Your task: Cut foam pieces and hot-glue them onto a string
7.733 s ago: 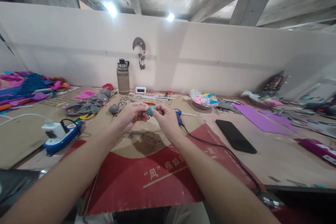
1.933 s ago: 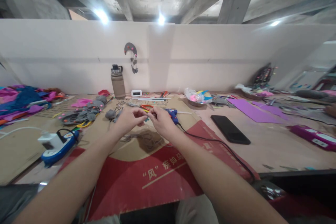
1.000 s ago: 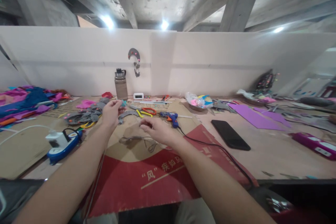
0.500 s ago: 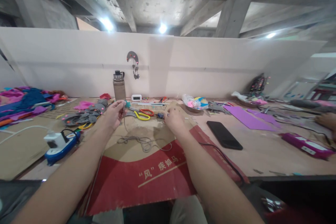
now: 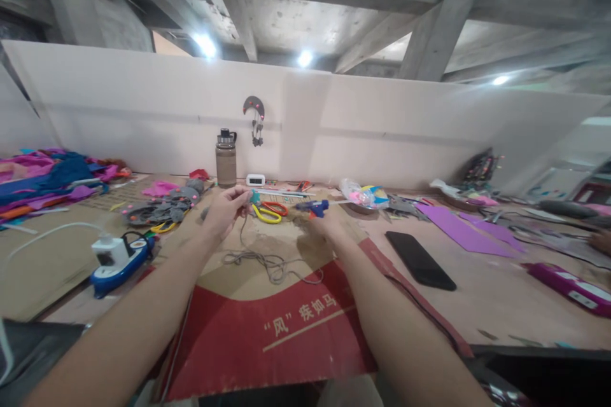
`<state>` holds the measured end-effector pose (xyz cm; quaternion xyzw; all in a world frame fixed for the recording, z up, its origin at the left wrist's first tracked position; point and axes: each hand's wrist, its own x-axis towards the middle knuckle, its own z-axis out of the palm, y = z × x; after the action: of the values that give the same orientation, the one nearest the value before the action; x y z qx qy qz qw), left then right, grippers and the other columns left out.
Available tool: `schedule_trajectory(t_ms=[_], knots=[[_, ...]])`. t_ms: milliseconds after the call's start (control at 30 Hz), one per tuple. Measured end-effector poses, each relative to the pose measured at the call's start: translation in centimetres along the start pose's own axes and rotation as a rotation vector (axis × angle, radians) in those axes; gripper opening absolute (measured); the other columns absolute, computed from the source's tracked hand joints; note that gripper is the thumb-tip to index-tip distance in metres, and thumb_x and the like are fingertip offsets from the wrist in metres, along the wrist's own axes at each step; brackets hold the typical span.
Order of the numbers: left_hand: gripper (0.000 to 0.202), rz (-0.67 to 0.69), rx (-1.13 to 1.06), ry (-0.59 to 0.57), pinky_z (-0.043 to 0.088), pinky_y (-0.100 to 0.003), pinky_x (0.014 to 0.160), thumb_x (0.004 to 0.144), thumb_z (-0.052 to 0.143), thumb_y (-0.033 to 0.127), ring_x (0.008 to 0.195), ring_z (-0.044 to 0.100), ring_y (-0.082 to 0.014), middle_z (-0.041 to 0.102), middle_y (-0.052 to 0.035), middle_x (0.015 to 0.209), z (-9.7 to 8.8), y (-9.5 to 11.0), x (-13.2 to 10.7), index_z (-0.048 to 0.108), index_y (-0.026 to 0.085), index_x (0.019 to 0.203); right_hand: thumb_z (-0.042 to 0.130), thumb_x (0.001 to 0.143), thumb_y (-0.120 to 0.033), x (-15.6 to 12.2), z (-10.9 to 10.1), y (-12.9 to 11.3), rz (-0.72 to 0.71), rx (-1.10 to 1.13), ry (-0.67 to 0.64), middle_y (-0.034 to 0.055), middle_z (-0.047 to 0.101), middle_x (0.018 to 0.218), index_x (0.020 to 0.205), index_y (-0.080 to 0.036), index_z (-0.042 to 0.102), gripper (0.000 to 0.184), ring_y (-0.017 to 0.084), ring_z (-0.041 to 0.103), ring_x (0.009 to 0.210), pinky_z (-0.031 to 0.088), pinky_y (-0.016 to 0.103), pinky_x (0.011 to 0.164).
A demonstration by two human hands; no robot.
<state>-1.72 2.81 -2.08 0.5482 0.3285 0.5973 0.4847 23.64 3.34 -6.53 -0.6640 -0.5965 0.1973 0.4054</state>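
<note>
Between the fingertips of my left hand (image 5: 229, 208) is a small teal piece (image 5: 254, 196), too small to make out fully. A grey cord (image 5: 267, 262) hangs near those fingers and lies in loose loops on the cardboard (image 5: 291, 350). My right hand (image 5: 327, 222) is closed round a blue glue gun (image 5: 312, 206), its nozzle facing left and a pale glue stick jutting out behind. Yellow and orange-red handled scissors (image 5: 270, 211) lie between the two hands.
A water bottle (image 5: 226, 159) and small white clock (image 5: 255, 180) stand by the partition. A blue power strip (image 5: 121, 270) and grey felt pieces (image 5: 162, 210) lie left. A black phone (image 5: 420, 259), purple sheets (image 5: 465, 229) and a magenta power strip (image 5: 573, 289) lie right.
My right hand has lifted the glue gun off the table, and it now shows clearly. The left hand still pinches the teal piece. The whole view has shifted slightly.
</note>
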Motion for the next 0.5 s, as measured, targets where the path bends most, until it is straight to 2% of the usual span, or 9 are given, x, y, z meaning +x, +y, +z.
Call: schedule_trajectory(t_ms=[100, 200, 300, 400, 500], knots=[[0.030, 0.013, 0.009, 0.004, 0.031, -0.017, 0.040, 0.062, 0.074, 0.038, 0.043, 0.046, -0.0057, 0.057, 0.0010, 0.054, -0.2, -0.3, 0.1, 0.064, 0.014, 0.077, 0.045, 0.071, -0.020, -0.6, 0.1, -1.8, -0.012, 0.150, 0.037, 0.0058, 0.064, 0.083, 0.095, -0.016, 0.054, 0.025, 0.015, 0.061, 0.066, 0.046, 0.022, 0.053], [0.029, 0.013, -0.011, 0.013, 0.032, -0.017, 0.040, 0.061, 0.075, 0.037, 0.044, 0.046, -0.0056, 0.057, 0.0011, 0.055, -0.2, -0.4, 0.2, 0.064, 0.014, 0.076, 0.045, 0.070, -0.019, -2.0, 0.1, -3.9, -0.090, 0.440, 0.040, 0.0023, 0.061, 0.089, 0.103, -0.019, 0.046, 0.033, 0.012, 0.060, 0.066, 0.048, 0.021, 0.055], [0.030, -0.012, -0.043, 0.040, 0.033, -0.017, 0.039, 0.059, 0.076, 0.035, 0.045, 0.048, -0.0058, 0.057, 0.0013, 0.058, 0.0, -0.1, 0.0, 0.064, 0.014, 0.076, 0.050, 0.070, -0.023, -3.9, -0.1, -5.7, -0.213, 0.658, -0.025, -0.0007, 0.060, 0.081, 0.104, -0.021, 0.044, 0.035, 0.011, 0.056, 0.058, 0.047, 0.023, 0.055], [0.030, -0.045, -0.061, 0.073, 0.032, -0.016, 0.038, 0.058, 0.076, 0.034, 0.045, 0.050, -0.0059, 0.056, 0.0021, 0.057, 0.2, 0.3, -0.3, 0.063, 0.014, 0.075, 0.050, 0.074, -0.029, -5.3, -0.5, -6.6, -0.286, 0.543, -0.056, -0.0023, 0.059, 0.069, 0.108, -0.019, 0.045, 0.035, 0.012, 0.053, 0.053, 0.045, 0.025, 0.054], [0.029, -0.084, -0.064, 0.095, 0.028, -0.015, 0.036, 0.058, 0.076, 0.032, 0.043, 0.049, -0.0049, 0.055, 0.0031, 0.057, 0.3, 0.4, -0.4, 0.061, 0.014, 0.075, 0.044, 0.081, -0.033, -5.8, -0.6, -6.7, -0.394, 0.263, -0.005, 0.0024, 0.063, 0.074, 0.112, -0.017, 0.047, 0.035, 0.016, 0.057, 0.064, 0.046, 0.028, 0.062]])
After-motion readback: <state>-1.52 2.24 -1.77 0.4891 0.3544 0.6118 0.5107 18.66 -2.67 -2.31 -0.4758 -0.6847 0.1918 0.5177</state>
